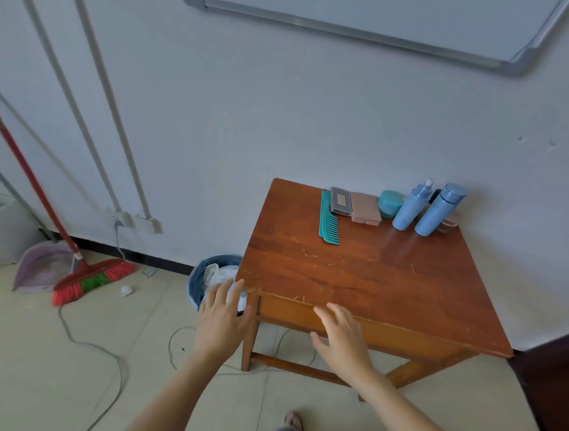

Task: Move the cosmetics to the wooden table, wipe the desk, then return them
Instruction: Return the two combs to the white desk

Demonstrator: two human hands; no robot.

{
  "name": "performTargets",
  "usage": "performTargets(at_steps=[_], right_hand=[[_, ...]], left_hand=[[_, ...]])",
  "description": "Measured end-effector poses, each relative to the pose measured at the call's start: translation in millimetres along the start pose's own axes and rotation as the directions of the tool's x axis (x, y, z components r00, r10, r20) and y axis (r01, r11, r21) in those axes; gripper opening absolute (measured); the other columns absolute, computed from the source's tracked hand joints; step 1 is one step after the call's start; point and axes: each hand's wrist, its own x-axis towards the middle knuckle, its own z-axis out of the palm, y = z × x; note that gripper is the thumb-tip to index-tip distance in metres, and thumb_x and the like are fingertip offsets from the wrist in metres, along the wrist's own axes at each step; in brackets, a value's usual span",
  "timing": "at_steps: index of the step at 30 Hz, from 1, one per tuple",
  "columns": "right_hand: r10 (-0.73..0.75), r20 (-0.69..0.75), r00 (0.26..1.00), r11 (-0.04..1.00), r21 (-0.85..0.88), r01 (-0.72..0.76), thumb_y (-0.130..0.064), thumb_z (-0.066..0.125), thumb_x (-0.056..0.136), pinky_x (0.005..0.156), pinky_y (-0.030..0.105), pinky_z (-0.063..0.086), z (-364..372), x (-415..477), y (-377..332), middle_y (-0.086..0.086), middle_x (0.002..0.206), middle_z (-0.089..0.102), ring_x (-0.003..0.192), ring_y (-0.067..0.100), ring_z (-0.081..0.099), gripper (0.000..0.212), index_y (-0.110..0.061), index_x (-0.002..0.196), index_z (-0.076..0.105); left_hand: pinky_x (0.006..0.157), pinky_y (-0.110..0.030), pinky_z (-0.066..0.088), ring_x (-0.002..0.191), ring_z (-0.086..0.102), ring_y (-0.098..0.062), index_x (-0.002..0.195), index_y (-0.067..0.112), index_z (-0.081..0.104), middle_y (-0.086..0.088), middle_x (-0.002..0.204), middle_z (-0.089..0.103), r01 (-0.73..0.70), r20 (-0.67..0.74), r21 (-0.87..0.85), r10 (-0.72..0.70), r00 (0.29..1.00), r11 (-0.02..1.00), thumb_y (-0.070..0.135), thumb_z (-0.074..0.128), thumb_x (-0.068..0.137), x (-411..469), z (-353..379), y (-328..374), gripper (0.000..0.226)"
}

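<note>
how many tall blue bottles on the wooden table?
2. The pump bottle stands at the back right of the wooden table; the capped bottle stands just right of it. A dark object behind them is too hidden to identify.

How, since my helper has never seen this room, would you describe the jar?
Find the wooden table against the white wall. In the row along its far edge, the jar sits between the pink box and the pump bottle. It alone is squat and round.
</note>
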Motion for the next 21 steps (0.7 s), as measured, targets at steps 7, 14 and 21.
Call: performTargets(at_steps=[7,14,21], right_hand=[[0.127,-0.053,0.99,0.985,0.127,-0.12,-0.038,0.047,0.092,0.108,0.034,0.028,-13,84,28,0.002,0.143,0.037,0.135,0.017,0.027,0.048,-0.023,0.136,0.037],[0.187,-0.018,0.982,0.972,0.151,-0.182,-0.045,0.045,0.091,0.102,0.034,0.037,-29,173,61,0.002,0.138,0.041,0.128,0.019,0.036,0.05,-0.022,0.135,0.036],[0.217,0.005,0.976,0.97,0.107,-0.217,-0.054,0.044,0.088,0.099,0.035,0.038,-29,224,78,0.005,0.134,0.042,0.125,0.022,0.037,0.062,-0.018,0.136,0.03]], left_hand=[[0.114,-0.037,0.017,0.139,0.013,-0.019,0.142,0.023,0.023,0.002,0.151,0.02,-0.067,0.162,0.169,0.04,0.986,0.983,0.036,0.034,0.096,61,31,6,0.05],[0.114,-0.038,0.018,0.139,0.013,-0.019,0.141,0.024,0.026,0.002,0.151,0.022,-0.013,0.185,0.225,-0.029,0.982,0.974,0.037,0.034,0.095,148,58,27,0.049],[0.115,-0.039,0.015,0.14,0.013,-0.019,0.141,0.029,0.023,0.005,0.151,0.022,0.043,0.245,0.277,-0.114,0.963,0.96,0.042,0.032,0.095,186,90,47,0.049]])
